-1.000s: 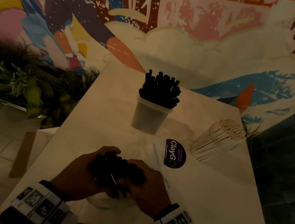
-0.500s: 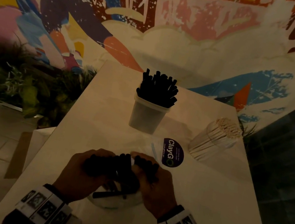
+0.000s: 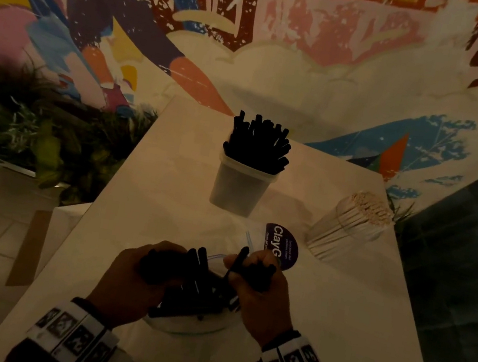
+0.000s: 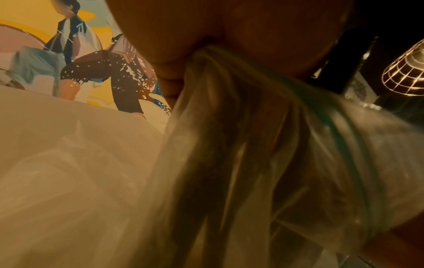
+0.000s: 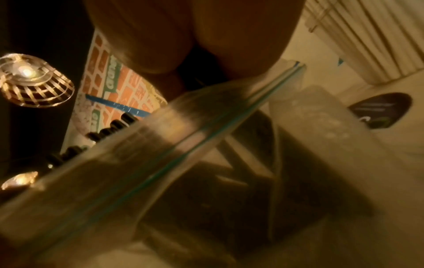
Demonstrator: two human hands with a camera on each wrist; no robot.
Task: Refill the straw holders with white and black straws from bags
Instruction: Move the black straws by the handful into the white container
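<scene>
Near the front of the white table point(image 3: 167, 181), my left hand point(image 3: 136, 277) and right hand point(image 3: 260, 286) each grip a bunch of black straws point(image 3: 197, 282) over a clear zip bag point(image 3: 190, 325). The right thumb pinches one straw upright. In the left wrist view the bag's clear plastic point(image 4: 252, 163) bunches under the palm. In the right wrist view the bag's zip strip point(image 5: 206, 145) runs across, with dark straws beneath. A translucent holder point(image 3: 238, 188) full of black straws point(image 3: 257, 142) stands mid-table. A clear holder of white straws point(image 3: 351, 223) leans at the right.
A round purple sticker point(image 3: 282, 246) lies just beyond my right hand. A painted wall point(image 3: 287, 45) rises behind the table. Green plants point(image 3: 17, 126) fill the left side. A dark floor point(image 3: 468, 285) drops away past the table's right edge.
My hands have parted the single bunch of black straws into two, the right hand moving right and away. Loose straws have dropped onto the bag between them.
</scene>
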